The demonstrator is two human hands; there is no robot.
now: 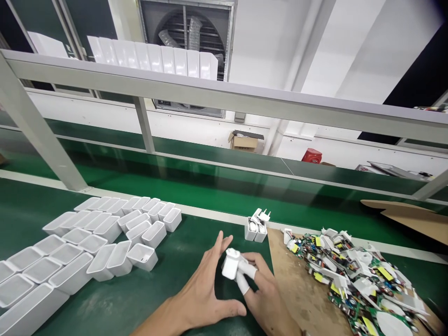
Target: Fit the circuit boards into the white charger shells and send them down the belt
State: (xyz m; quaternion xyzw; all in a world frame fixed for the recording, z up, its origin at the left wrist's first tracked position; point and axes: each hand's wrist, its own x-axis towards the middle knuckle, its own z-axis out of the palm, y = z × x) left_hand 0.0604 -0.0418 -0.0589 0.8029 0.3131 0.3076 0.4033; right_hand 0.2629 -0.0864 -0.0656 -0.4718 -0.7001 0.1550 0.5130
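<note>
My right hand, with white covers on two fingertips, holds a small white plastic charger piece between thumb and fingers. Beside it on the left is my left hand, fingers stretched out and thumb apart, with nothing in it. Its palm faces the piece without gripping it. Beyond the hands stand two small white boxes with white plug parts sticking out of the top. To the left, rows of open white plastic housings cover the green work surface.
A heap of circuit boards with white plug parts lies on a brown cardboard sheet at the right. A green belt runs behind the work surface. A grey metal rail crosses above, with white housings lined up on it.
</note>
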